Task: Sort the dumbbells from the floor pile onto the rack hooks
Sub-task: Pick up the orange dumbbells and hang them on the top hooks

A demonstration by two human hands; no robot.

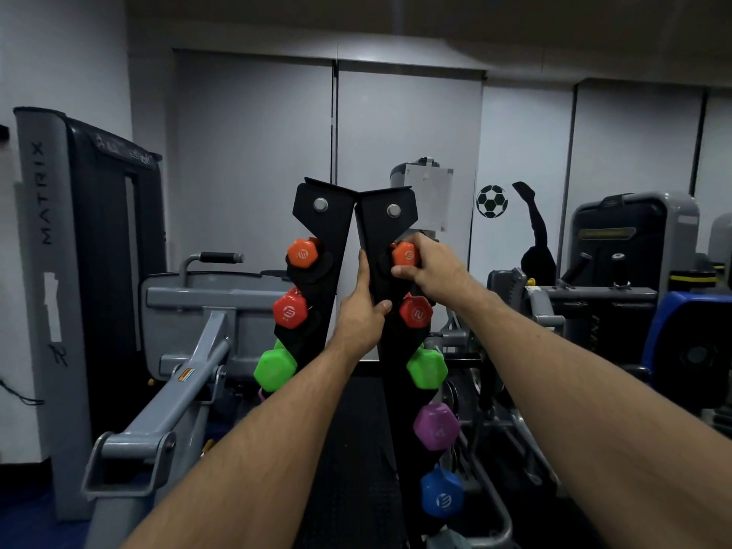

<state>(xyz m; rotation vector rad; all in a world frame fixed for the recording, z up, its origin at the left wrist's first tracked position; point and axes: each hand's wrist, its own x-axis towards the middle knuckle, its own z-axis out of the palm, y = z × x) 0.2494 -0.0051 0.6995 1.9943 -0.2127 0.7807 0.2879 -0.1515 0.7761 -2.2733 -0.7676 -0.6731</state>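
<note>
Fingers of right hand (426,267) wrap orange dumbbell (405,254) at rack (390,231); left hand (362,311) grips rack's edge.

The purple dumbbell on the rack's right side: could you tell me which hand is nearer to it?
Left, narrowly. The left hand grips the rack edge above the purple dumbbell; the right hand holds the top orange dumbbell, higher up.

1. Single view: head-worn wide-angle camera, no second view, so no overlap.
2. Faces forward and slightly down, straight at the black dumbbell rack (356,271) in frame centre.
3. Close range: both forearms enter from the bottom edge, and both hands reach the rack at mid-frame.
4. Wide lens bends the edges; gym machine (83,251) at left, wall panels across the top, more machines at right.
</note>
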